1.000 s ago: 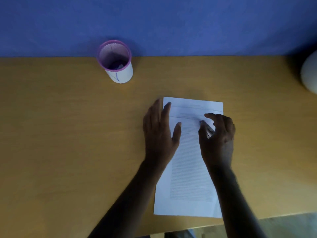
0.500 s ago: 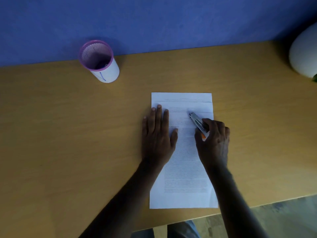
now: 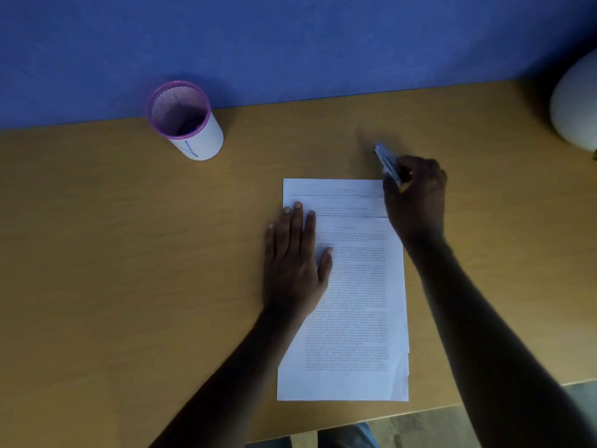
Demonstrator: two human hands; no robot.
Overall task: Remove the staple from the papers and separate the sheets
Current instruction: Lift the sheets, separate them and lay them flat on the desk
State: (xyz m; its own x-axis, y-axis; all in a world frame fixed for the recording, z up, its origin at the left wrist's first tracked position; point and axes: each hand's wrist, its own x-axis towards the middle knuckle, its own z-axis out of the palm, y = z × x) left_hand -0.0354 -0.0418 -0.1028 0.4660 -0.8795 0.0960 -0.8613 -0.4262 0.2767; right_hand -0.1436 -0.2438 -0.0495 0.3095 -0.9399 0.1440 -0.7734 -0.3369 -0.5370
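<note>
A stack of printed white papers lies on the wooden desk, its sheets slightly fanned so that upper edges show stepped near the top. My left hand rests flat on the stack's left side, fingers together and pointing away. My right hand is at the stack's top right corner, closed around a small metal staple remover whose tip points up and left over the bare desk. No staple is visible.
A pink-rimmed mesh pen holder stands at the back left near the blue wall. A white rounded object sits at the far right edge. The desk's front edge runs close below the papers.
My right hand has carried the staple remover off the papers, up and right past the top right corner. My left hand stays flat on the stack.
</note>
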